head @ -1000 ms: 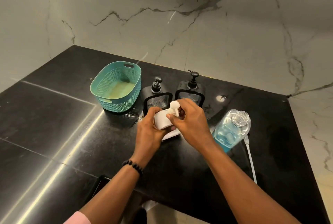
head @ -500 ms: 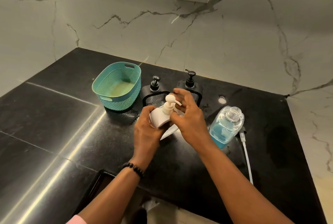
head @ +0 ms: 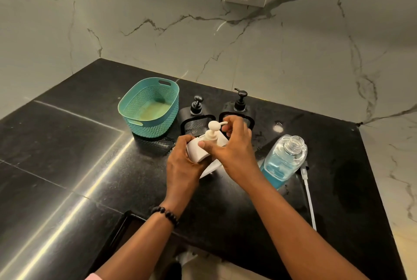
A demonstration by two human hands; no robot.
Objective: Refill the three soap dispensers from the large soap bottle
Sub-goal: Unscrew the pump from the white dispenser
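Curled around the white dispenser (head: 198, 151), the left hand (head: 181, 164) holds its body tilted over the black counter (head: 67, 167) while the right hand (head: 234, 151) pinches its pump collar, with 2 black dispensers (head: 196, 112) behind and the uncapped soap bottle (head: 283, 160) just right.

Right hand (head: 234, 151) covers the white dispenser's (head: 198, 151) right side and part of the right black dispenser (head: 239, 108). Both forearms cut off at bottom edge. Soap level in the dispensers: cannot tell.
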